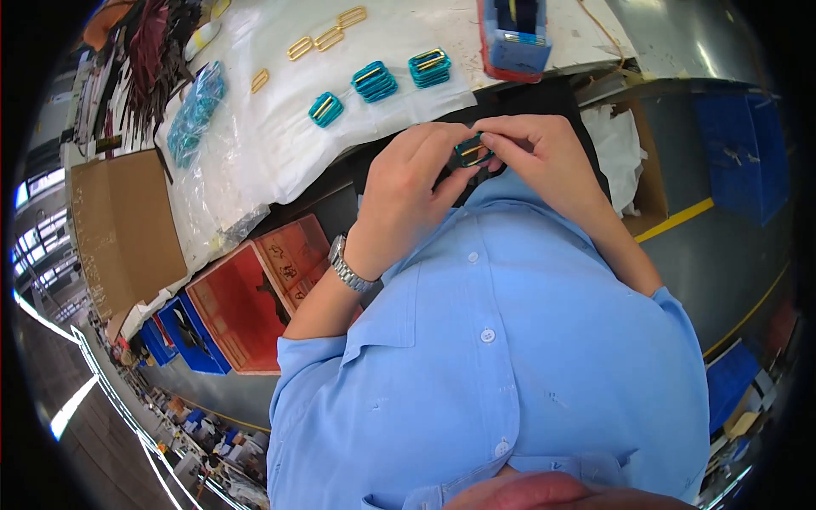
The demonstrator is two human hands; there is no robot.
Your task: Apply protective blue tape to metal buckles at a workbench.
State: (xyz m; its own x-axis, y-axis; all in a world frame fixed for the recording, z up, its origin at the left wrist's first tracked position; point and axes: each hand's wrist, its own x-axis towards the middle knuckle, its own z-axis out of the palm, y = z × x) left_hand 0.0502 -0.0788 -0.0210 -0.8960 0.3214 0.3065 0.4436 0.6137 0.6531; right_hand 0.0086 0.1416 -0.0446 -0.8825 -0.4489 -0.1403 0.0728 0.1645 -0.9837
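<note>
Close to my chest, just off the table's front edge, a small slide buckle [471, 151] with a teal edge and a gold bar is pinched between both hands. My left hand [410, 183], with a metal watch on its wrist, grips the buckle's left side, fingers curled. From the other side, my right hand [548, 157] holds it with thumb and forefinger. Beyond them, on white sheeting, sit a teal buckle pile [325, 110], a taller stack [374, 82] and another stack [429, 68]. Several bare gold buckles [328, 38] lie farther back.
A clear bag with teal pieces [195, 119] lies on the table's left, near a cardboard sheet [127, 229]. The blue and red tape dispenser [517, 55] stands at the back right. Red crates [234, 302] and blue bins [191, 336] are low on the left; a blue bin [744, 157] is right.
</note>
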